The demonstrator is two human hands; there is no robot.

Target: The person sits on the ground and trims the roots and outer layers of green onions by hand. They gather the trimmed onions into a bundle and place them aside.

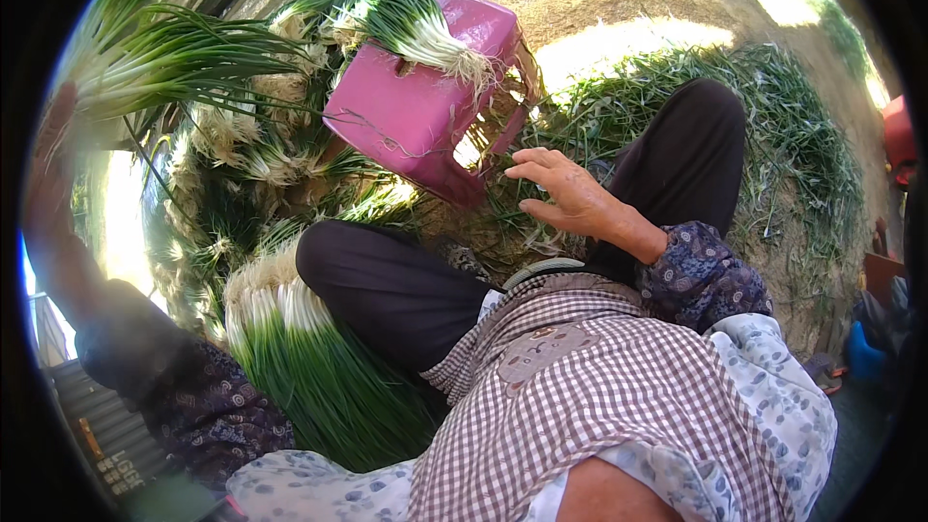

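Raised at the far left, my left hand (pixel 56 135) grips a bunch of green onions (pixel 164 68) by its pale end, with the long leaves spreading rightward; the hand is partly hazy. My right hand (pixel 565 193) hovers above my right leg's inner side, fingers apart and holding nothing, just below a pink upturned plastic stool (pixel 387 116). Another bunch of green onions (pixel 416 24) lies on the stool's top. A large, neatly lined bundle of green onions (pixel 290 358) lies beside my left leg, white ends upward in the view.
More green onion bunches (pixel 222 135) are piled left of and behind the stool. A heap of loose green leaves (pixel 793 145) covers the ground at the right. A red object (pixel 897 135) and a blue object (pixel 863 353) sit at the right edge. My bent legs frame the middle.
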